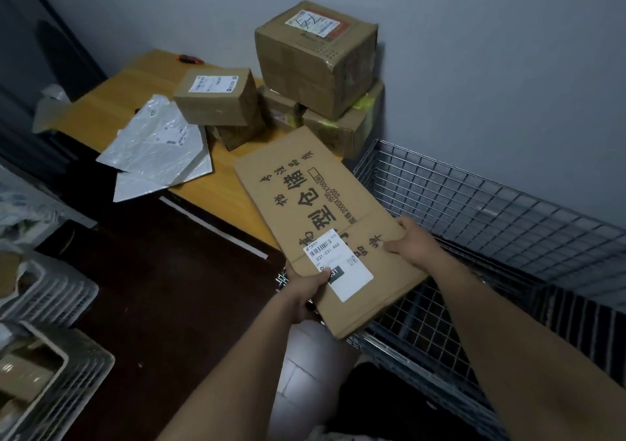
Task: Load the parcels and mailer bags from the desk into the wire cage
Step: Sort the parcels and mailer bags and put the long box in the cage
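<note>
1. The flat cardboard parcel (315, 203) is held in the air over the desk's near corner. Its long axis runs from about 11 o'clock, over the desk (216, 200), down to about 5 o'clock, where its near end overhangs the corner of the wire cage (474, 200).
2. The left hand (305, 293) grips the parcel's near-left edge, at about 7 o'clock from the parcel's middle. The thumb presses on top of the white label (342, 257); the other fingers are hidden under the card.
3. The right hand (415, 242) grips the opposite long edge, at about 4 o'clock from the middle, thumb on the top face and fingers wrapped round the edge.
4. The cage opening lies at 3 to 4 o'clock from the parcel, on the right hand's side, so the right hand is the nearer one to lead. The move likely calls for swinging the far end clockwise, off the desk and over the mesh.
5. Other parcels wait on the desk at 12 o'clock: a large box (315, 58) stacked on others against the wall, and a smaller box (216, 98) just beside them.
6. Silver mailer bags (159, 146) lie at 10 o'clock, overhanging the desk's left edge.
</note>
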